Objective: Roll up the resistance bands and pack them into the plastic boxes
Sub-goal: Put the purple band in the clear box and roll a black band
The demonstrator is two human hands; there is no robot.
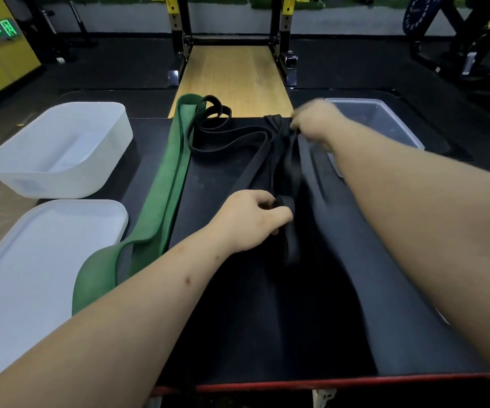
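Note:
A black resistance band [292,172] runs lengthwise along the middle of the black bench pad [214,184]. My left hand [252,220] grips its near part, fingers curled round a small rolled end. My right hand [316,122], blurred, pinches the same band at its far end. A narrower black band [223,142] lies looped left of it, and a wide green band [167,184] stretches along the pad's left side. A white plastic box [61,148] stands at the left, a clear plastic box [385,119] at the far right.
A white lid or shallow box [32,272] lies at the near left. Beyond the pad a wooden platform [232,75] leads into a black and yellow rack [179,30]. A red edge [326,384] marks the pad's near end.

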